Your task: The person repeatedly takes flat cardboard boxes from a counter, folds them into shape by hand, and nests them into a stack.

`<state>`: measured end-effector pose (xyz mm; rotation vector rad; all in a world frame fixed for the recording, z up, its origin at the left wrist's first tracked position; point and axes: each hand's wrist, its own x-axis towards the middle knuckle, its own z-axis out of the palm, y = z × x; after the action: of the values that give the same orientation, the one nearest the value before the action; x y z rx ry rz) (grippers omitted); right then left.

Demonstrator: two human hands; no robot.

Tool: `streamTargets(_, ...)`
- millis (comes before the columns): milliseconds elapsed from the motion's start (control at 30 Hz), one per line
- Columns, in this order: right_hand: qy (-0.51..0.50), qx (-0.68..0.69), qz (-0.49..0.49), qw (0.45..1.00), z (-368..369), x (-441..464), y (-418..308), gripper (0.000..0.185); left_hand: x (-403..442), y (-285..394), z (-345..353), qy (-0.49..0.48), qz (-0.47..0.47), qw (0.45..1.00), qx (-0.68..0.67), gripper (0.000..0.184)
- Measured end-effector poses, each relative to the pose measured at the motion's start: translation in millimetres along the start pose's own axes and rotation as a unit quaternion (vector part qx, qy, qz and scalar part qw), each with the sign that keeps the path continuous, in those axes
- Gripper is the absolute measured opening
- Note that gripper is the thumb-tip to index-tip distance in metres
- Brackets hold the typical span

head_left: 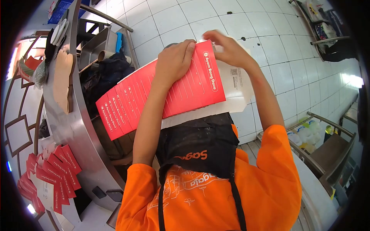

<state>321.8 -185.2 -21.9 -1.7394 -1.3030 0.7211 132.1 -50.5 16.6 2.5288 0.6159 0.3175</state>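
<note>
A stack of red printed cardboard sheets (192,82) lies across my lap, on the black apron (200,134). My left hand (175,63) rests on top of the stack near its far edge, with its fingers pressed together and curled over that edge. Past the stack's right end is my right hand (227,50), its fingers bent and slightly blurred, over a white cardboard piece (235,88) with a small printed code. Whether the right fingers grip the cardboard is unclear.
A metal counter (77,127) runs along the left, with folded red boxes (58,173), brown cardboard (63,81) and two phones. Beyond it are a metal basin (92,46) and dark bags. White tiles cover the floor (285,77). A rack with bottles (308,134) stands at right.
</note>
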Motion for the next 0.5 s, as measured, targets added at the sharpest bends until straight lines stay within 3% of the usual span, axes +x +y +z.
streamTargets(33,-0.057,-0.012,0.015,0.998,2,10,4,0.019,-1,-1,1,-0.004,-0.004,1.000,-0.005,0.042)
streamTargets(233,-0.131,-0.056,0.033,0.989,-18,28,-14,0.012,0,-7,3,0.013,-0.023,0.999,0.024,0.041)
streamTargets(267,-0.186,-0.054,0.055,0.979,-23,33,-20,0.012,-1,-10,5,0.015,-0.017,0.999,0.024,0.040)
streamTargets(500,-0.159,0.001,0.061,0.985,-3,36,13,0.011,-1,-19,13,0.034,0.016,0.998,0.046,0.037)
